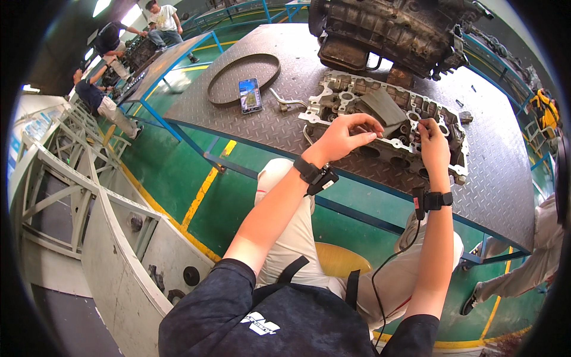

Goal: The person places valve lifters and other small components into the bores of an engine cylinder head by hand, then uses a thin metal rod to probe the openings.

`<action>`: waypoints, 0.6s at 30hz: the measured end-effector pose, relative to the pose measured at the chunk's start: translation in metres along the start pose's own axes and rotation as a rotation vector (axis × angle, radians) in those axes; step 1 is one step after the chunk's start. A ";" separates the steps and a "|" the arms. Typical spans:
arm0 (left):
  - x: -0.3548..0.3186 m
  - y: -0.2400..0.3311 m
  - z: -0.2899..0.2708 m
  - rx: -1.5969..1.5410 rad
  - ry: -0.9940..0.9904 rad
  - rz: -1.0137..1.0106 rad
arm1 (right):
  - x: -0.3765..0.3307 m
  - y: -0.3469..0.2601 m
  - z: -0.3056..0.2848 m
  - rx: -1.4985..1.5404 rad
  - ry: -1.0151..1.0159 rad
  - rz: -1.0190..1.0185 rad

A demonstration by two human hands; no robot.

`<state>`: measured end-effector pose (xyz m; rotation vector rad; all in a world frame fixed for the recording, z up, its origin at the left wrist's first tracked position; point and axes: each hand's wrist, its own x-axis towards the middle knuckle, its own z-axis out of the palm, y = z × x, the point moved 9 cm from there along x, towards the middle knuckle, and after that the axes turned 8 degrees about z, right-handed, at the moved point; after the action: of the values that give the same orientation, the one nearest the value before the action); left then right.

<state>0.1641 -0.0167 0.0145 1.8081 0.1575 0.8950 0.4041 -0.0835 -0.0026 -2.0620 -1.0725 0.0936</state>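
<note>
Working over cylinder head [380, 116] on tabletop [285, 128], stripped engine block [392, 30] just behind.
L hand [344, 137] curled, pinching sth small, can't tell what; R hand [433, 146] fingertips narrow at head's top face. Looks mid-job, small parts left.

Bright, even light falls from ceiling lamps [101, 7] far up and left of both hands, glaring white. Shadows beneath the hands stay soft. Focus is sharp around the hands (the fisheye bends straight edges outward), and a black rim rings the picture.
</note>
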 end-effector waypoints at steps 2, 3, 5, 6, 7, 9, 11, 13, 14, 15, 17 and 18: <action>0.005 0.028 0.013 0.077 -0.003 0.064 | -0.001 0.001 -0.002 0.003 -0.017 0.015; 0.007 0.058 0.030 0.105 -0.057 0.201 | -0.001 -0.001 -0.005 0.000 -0.005 0.000; 0.005 0.110 0.063 0.147 -0.157 0.433 | -0.001 -0.003 -0.001 0.006 -0.004 -0.018; 0.004 0.135 0.082 0.154 -0.207 0.535 | -0.001 -0.003 -0.001 0.011 -0.004 -0.019; 0.003 0.161 0.098 0.152 -0.248 0.605 | 0.001 -0.005 -0.001 0.017 -0.004 -0.023; 0.004 0.197 0.128 0.127 -0.326 0.699 | 0.016 0.014 0.019 0.004 -0.053 0.002; 0.009 0.214 0.151 0.007 -0.389 0.736 | 0.011 0.011 0.012 -0.012 -0.082 0.060; 0.022 0.217 0.154 -0.089 -0.367 0.728 | 0.015 0.019 0.020 0.182 -0.101 -0.048; 0.028 0.217 0.151 -0.189 -0.347 0.716 | 0.017 0.023 0.023 0.374 -0.120 -0.150; 0.036 0.206 0.145 -0.225 -0.328 0.618 | 0.022 0.043 0.027 0.365 -0.110 -0.143; 0.046 0.172 0.126 -0.375 -0.281 0.326 | 0.014 0.050 0.009 0.126 0.204 -0.549; 0.047 0.150 0.097 -0.234 -0.171 0.385 | 0.000 0.033 0.023 0.043 0.332 -0.766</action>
<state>0.2143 -0.1305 0.1505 1.7101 -0.4020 0.9728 0.4168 -0.0798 -0.0403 -1.4367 -1.5364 -0.5807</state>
